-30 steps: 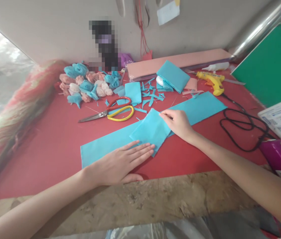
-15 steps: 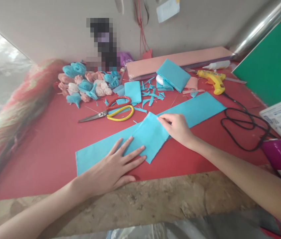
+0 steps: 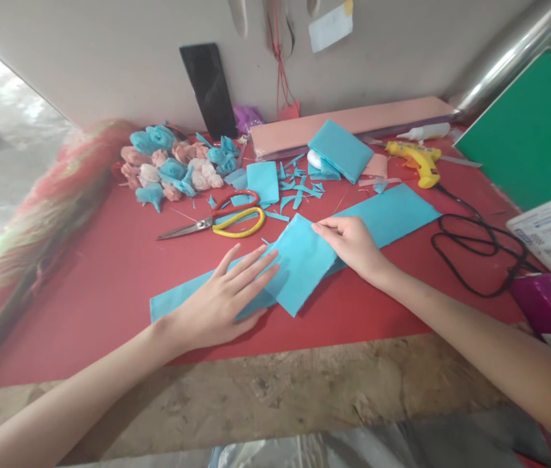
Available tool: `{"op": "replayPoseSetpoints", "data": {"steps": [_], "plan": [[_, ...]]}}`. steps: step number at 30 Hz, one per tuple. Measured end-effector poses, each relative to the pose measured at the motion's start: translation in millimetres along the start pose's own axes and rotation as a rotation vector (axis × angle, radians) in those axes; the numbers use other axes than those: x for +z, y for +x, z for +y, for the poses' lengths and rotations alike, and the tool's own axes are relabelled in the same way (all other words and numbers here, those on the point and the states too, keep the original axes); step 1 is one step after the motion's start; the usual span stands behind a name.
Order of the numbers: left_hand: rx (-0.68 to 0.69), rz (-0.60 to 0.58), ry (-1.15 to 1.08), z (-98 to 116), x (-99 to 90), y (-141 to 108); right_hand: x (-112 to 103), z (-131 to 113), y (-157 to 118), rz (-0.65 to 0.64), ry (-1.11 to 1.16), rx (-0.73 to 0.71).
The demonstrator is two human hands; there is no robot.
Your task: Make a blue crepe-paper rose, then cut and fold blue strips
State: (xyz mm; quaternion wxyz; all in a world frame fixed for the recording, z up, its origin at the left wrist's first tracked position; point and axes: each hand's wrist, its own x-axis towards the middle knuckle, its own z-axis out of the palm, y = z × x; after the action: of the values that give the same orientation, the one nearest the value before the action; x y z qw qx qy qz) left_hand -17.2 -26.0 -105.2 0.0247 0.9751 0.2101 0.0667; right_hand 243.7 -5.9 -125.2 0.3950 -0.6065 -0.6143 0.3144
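Note:
A long strip of blue crepe paper [image 3: 399, 218] lies slantwise across the red table top. Over its middle rests a smaller blue crepe paper piece [image 3: 302, 266], turned at an angle; whether the two are joined I cannot tell. My right hand [image 3: 351, 244] pinches the small piece at its upper right edge between thumb and fingers. Palm down and fingers spread, my left hand [image 3: 231, 292] is over the left part of the strip, its fingertips at the small piece's left edge. Scissors [image 3: 202, 224] with one red and one yellow handle lie beyond the left hand.
Paper roses [image 3: 173, 169] cluster at the back left, near blue scraps [image 3: 299, 188] and a folded blue stack [image 3: 341, 149]. A yellow glue gun [image 3: 416, 159] with a black cord [image 3: 470, 273] lies right. A dark phone-like slab [image 3: 210, 91] leans on the wall.
My left hand has shifted slightly up and away from the table's front edge, uncovering more of the small piece's lower left side. My right hand keeps its pinch at nearly the same spot.

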Motion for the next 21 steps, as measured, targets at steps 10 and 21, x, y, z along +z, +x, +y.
{"op": "replayPoseSetpoints", "data": {"steps": [10,21], "plan": [[0.144,0.17,0.057,-2.4,1.1,10.5,0.7,-20.5,-9.3,-0.132,0.162,0.086],[0.403,0.162,0.079,23.9,-3.6,5.5,0.0,-15.2,3.4,-0.472,-0.086,-0.159]]}}
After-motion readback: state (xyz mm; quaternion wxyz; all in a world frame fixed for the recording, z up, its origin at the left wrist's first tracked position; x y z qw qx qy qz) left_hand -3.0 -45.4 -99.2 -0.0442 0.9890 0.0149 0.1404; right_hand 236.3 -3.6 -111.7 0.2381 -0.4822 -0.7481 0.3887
